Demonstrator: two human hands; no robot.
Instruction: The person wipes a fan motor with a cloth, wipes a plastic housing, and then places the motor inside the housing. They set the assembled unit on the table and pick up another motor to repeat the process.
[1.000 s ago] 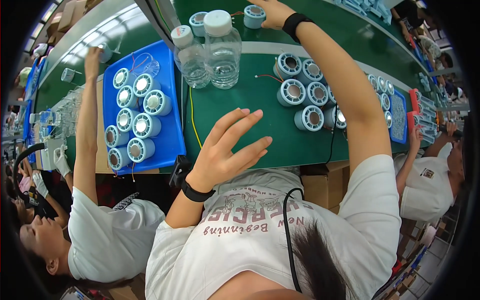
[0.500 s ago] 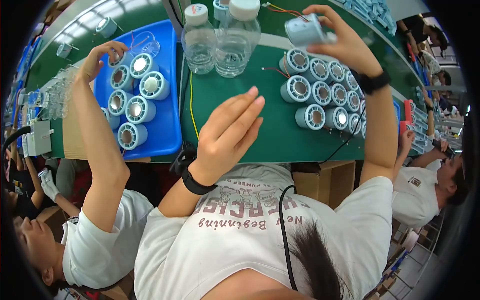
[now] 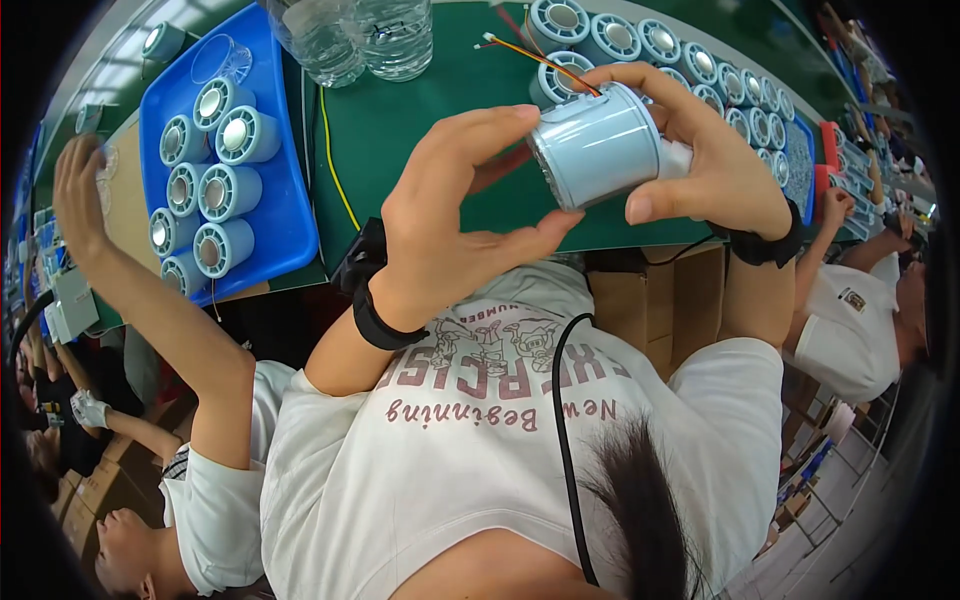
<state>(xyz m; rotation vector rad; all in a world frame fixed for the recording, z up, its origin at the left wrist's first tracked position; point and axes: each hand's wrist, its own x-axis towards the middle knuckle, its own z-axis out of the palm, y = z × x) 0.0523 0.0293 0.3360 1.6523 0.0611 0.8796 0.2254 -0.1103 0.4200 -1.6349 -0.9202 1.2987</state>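
Observation:
A light-blue cylindrical unit [image 3: 602, 145] with a white stub at one end is held tilted above the front of the green table. Red, yellow and dark wires with a small white plug trail from its top. My right hand [image 3: 710, 160] grips it from the right, fingers over the top and thumb below. At its left end is my left hand [image 3: 440, 205], index fingertip on the upper rim and thumb tip at the lower rim. The end face between those fingers is mostly hidden. Behind my right hand stand rows of similar light-blue units [image 3: 613, 38], slotted rings facing up.
On the left, a blue tray [image 3: 285, 225] holds several similar units and a clear plastic cup [image 3: 222, 60]. A co-worker's arm [image 3: 165, 290] reaches beside it. Clear water bottles [image 3: 392, 40] stand at the back; a yellow cable [image 3: 333, 160] crosses the green table [image 3: 385, 130].
My right hand has brought the unit down and toward me, and my left hand has spread its fingers around the left end. The co-worker's hand has moved left, off the tray.

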